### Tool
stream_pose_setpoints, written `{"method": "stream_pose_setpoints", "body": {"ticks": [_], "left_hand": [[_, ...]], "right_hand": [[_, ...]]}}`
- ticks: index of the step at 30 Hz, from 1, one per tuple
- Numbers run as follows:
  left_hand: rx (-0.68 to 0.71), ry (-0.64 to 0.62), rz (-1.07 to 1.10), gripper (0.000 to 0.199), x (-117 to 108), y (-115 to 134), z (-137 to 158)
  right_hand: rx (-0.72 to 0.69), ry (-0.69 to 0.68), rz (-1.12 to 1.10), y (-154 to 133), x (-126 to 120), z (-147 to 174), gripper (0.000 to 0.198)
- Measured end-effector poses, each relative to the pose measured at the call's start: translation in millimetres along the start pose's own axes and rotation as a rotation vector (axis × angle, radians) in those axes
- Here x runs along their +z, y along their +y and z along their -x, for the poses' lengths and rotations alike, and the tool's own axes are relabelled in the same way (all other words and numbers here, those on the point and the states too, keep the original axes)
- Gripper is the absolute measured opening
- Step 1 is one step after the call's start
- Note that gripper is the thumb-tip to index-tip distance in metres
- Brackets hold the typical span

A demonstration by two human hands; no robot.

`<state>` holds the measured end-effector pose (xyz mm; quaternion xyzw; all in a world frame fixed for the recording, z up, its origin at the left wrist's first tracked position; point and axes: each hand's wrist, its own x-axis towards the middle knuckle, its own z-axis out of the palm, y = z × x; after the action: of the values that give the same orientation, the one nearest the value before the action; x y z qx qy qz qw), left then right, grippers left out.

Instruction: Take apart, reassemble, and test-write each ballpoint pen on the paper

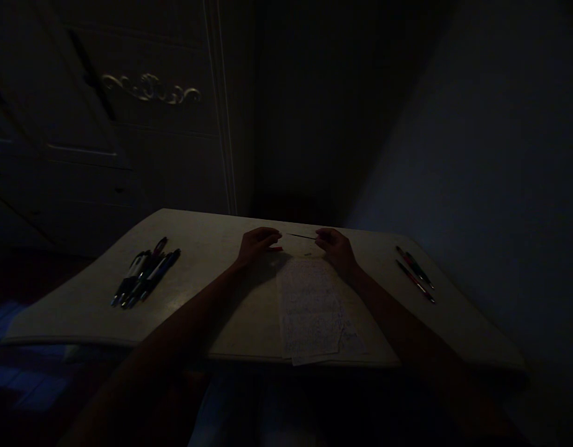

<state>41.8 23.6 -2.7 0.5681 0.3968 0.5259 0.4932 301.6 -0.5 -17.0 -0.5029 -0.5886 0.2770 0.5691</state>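
My right hand (335,248) pinches one end of a thin dark pen refill (301,236), which points left over the far part of the table. Across from it, my left hand (258,244) is closed with its fingers curled. A short red pen part (275,249) sticks out from beneath those fingers; the rest of it is hidden by the hand. A small light-brown piece (307,254) lies between the hands. Below them, sheets of handwritten paper (309,304) reach to the table's near edge. Dim light blurs fine detail.
On the left of the pale table (212,242) lies a pile of several pens (145,273). More pens (415,273) lie at the right. A cabinet (174,155) with ornate trim stands behind on the left, and a wall (491,186) rises at the right.
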Motion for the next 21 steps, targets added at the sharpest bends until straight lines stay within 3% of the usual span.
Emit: {"method": "stream_pose_setpoints", "body": {"ticks": [7, 13, 21], "left_hand": [[-0.077, 0.001, 0.103, 0.035, 6.2, 7.1, 5.2], [-0.235, -0.053, 0.353, 0.026, 8.4, 6.3, 5.8], [-0.435, -0.127, 0.419, 0.026, 4.2, 4.7, 4.5]], "right_hand": [[-0.025, -0.015, 0.02, -5.6, 1.1, 1.7, 0.039], [-0.045, -0.015, 0.042, -8.2, 0.1, 2.4, 0.037], [-0.127, -0.017, 0.097, -18.6, -2.7, 3.5, 0.032]]}}
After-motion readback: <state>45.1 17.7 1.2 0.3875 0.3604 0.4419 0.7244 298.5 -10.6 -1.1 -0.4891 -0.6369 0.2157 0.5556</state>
